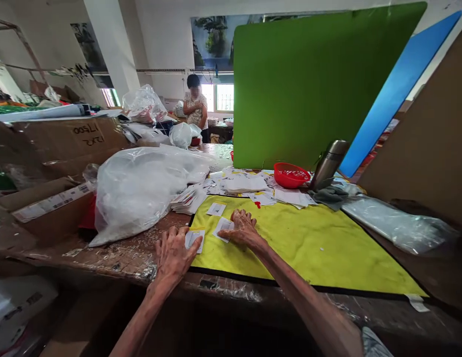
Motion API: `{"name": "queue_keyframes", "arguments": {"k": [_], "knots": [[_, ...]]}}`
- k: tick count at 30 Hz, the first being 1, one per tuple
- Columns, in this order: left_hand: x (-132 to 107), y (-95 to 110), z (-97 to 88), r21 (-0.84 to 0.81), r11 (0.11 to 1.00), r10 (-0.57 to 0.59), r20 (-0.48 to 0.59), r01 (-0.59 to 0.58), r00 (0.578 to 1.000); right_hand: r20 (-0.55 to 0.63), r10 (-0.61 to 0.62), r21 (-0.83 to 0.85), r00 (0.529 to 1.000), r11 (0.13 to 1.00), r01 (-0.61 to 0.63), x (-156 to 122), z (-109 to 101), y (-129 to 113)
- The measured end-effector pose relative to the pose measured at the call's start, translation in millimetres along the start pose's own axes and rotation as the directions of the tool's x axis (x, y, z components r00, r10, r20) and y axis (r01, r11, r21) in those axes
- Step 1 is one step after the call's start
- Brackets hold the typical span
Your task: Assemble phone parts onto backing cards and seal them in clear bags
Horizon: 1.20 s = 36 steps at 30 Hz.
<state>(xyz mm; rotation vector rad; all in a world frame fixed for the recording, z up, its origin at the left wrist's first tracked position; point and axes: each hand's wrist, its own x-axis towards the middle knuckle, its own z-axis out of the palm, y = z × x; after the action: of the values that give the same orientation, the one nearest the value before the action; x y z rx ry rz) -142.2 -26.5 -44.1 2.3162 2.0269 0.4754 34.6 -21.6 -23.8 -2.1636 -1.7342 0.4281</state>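
Observation:
My left hand (173, 254) lies with its fingers spread at the left edge of a yellow cloth (290, 243). Its thumb rests over a small white card (189, 240) with a yellow strip along the top. My right hand (244, 230) bends its fingers at the side of another small white card (218, 229), the thumb pressing on that card. Whatever lies under the curled fingers is hidden. Just beyond, a third white card (216, 208) with small dark marks lies flat on the cloth.
Loose cards and paper stacks (245, 184) line the cloth's far edge, beside a red basket (291, 175) and a steel flask (330, 163). A large plastic bag (141, 188) bulges at left. A green board (320, 84) stands behind. One person (195, 106) stands in the background.

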Motion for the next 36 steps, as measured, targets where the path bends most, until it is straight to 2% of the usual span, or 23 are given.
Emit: {"name": "queue_keyframes", "arguments": {"k": [7, 12, 17, 20, 24, 26, 28, 31, 36], "knots": [[11, 2, -6.1, 0.005, 0.998, -0.059, 0.086, 0.059, 0.995, -0.054, -0.027, 0.216, 0.998, 0.976, 0.039, 0, -2, 8], [10, 1, -6.2, -0.007, 1.0, -0.019, 0.086, 0.019, 0.996, -0.025, -0.086, 0.293, 0.996, 0.952, 0.089, 7, -27, 44], [10, 0, -2.1, 0.006, 1.0, 0.002, 0.096, -0.002, 0.995, -0.05, -0.067, 0.142, 0.996, 0.987, 0.074, 14, -43, 90], [11, -4, 1.5, -0.005, 1.0, 0.023, 0.081, -0.023, 0.996, -0.141, -0.033, -0.001, 0.989, 0.999, 0.033, 22, -51, 113], [12, -6, 3.3, 0.002, 0.999, 0.033, 0.077, -0.034, 0.996, -0.267, 0.041, -0.148, 0.963, 0.985, -0.083, 40, -67, 138], [13, -6, 1.8, 0.009, 1.0, 0.023, 0.11, -0.024, 0.994, -0.275, 0.022, -0.201, 0.961, 0.976, -0.08, 47, -71, 144], [12, -3, -0.6, 0.012, 1.0, 0.01, 0.138, -0.011, 0.99, -0.238, -0.038, -0.247, 0.97, 0.969, -0.023, 53, -69, 142], [10, 1, -3.7, 0.032, 0.999, 0.011, 0.111, -0.015, 0.994, -0.192, -0.092, -0.293, 0.977, 0.956, 0.033, 62, -59, 134], [9, 0, -3.7, 0.056, 0.998, 0.035, 0.064, -0.038, 0.997, -0.207, -0.029, -0.322, 0.978, 0.946, -0.04, 78, -48, 128]]}}
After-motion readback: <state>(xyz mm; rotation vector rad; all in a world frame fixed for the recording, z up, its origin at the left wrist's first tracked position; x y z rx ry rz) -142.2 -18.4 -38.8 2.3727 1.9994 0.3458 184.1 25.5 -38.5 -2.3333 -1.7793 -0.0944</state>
